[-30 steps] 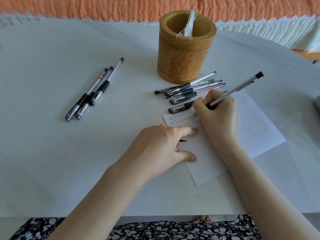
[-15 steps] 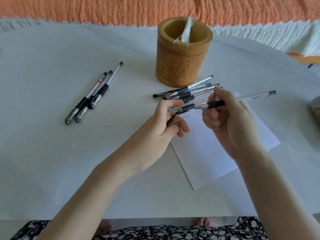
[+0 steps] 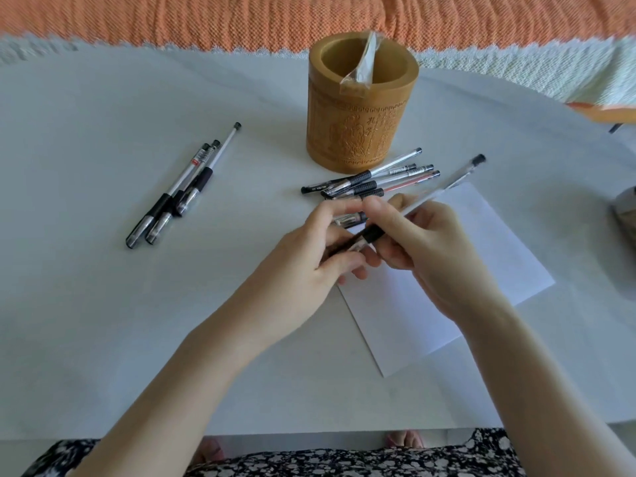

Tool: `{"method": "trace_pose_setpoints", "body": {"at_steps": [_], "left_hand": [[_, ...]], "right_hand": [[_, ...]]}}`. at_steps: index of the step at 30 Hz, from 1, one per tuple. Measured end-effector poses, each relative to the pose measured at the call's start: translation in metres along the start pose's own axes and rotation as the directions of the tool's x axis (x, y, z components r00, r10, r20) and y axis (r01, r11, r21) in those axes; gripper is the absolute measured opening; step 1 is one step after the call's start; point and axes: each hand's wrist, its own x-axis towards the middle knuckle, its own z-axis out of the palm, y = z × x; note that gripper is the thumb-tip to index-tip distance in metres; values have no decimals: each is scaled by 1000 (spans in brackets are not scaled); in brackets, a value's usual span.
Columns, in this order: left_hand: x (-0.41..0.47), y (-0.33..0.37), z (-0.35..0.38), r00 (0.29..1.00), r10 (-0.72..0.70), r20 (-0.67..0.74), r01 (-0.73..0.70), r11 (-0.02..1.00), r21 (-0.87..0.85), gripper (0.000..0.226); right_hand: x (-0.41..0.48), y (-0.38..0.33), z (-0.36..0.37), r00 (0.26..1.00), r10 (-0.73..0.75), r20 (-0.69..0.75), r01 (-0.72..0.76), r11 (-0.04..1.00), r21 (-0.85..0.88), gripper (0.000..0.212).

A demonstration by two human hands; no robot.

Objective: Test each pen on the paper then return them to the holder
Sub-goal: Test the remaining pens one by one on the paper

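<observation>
Looking down on a white table [image 3: 103, 304] from head height. R hand [image 3: 430, 249] gripping a clear-barrelled pen [image 3: 430, 195] around its black grip zone, fingers curled round it. Pen's back end, w/ black plug, slanting up and away to the right. L hand [image 3: 309, 256] pinching the same pen's front end btwn thumb and fingertips, remaining fingers curled underneath. Tip hidden by fingers, so can't tell if capped. Both hands and pen over far-left corner of a white sheet of paper [image 3: 481, 263], lying flat and skewed on the table, partly under R forearm.

Standing upright beyond the hands, a carved bamboo holder [image 3: 358, 132] w/ crumpled clear plastic wrapper [image 3: 364, 60] poking from its mouth. Just in front of holder, a loose cluster of several pens [image 3: 378, 180] lying side by side, nearest one right behind the fingers. Well apart to the left, three more pens [image 3: 182, 197] lying together at an angle. Orange woven fabric [image 3: 206, 15] along far edge. Black-and-white floral clothing [image 3: 344, 463] at bottom.
</observation>
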Motion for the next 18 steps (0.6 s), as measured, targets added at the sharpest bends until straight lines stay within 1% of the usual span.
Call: {"method": "trace_pose_setpoints", "body": {"at_steps": [2,3,4,5,7,8,13,18], "left_hand": [[0,0,-4,993,-9,-114,14,999,43,13],[1,0,-6,989,-7,-149,20,996,84,9],[1,-1,-7,986,5,-164,18,991,135,16],[0,-1,-6,987,13,-162,17,983,185,22],[-1,0,-4,984,8,-176,38,966,257,29],[-2,0,-3,982,1,-188,51,961,273,30],[-1,-5,0,970,-22,-243,82,967,241,32],[-1,-3,0,965,-29,-260,110,947,302,34]], "right_hand": [[0,-1,-2,1000,-14,4,14,1000,26,38],[1,-2,-4,1000,-16,1,16,999,41,42],[0,-2,-4,1000,-12,-1,12,998,54,41],[0,-2,-4,1000,-5,-2,5,998,70,35],[-1,0,-1,1000,2,-5,-1,995,96,22],[-1,0,1,1000,-2,-8,2,995,96,19],[0,0,6,1000,16,-24,-14,998,58,17],[-2,-1,9,998,45,-49,-43,998,36,18]]}}
